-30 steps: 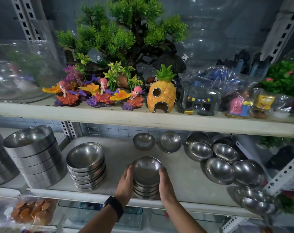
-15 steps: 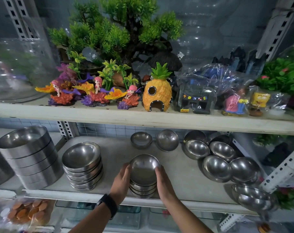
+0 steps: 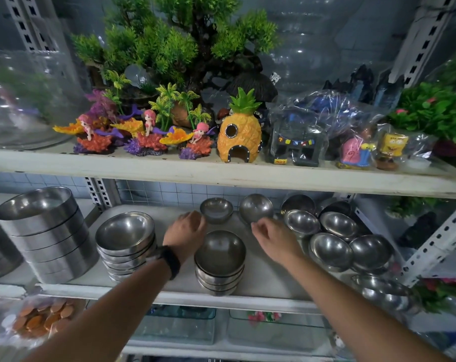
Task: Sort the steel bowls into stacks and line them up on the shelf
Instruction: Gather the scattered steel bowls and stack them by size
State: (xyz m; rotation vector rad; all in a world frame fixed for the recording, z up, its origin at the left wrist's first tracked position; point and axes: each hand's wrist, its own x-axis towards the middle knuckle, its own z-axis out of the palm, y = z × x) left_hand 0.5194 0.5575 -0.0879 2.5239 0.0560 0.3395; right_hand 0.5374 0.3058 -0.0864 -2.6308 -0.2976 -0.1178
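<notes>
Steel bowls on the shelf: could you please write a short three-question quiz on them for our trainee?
1. True or false: the left hand and right hand grip the centre stack of small bowls.
2. What stands directly left of that stack? A) a stack of wider bowls B) a pile of plates C) a kettle
3. Fill in: the unstacked bowls lie jumbled at the shelf's ___ end.
Key: 1 false, both hands are beyond it, holding nothing. 2 A. 3 right.

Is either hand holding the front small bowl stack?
No; the left hand and right hand reach beyond the small bowl stack, fingers off it.
</notes>
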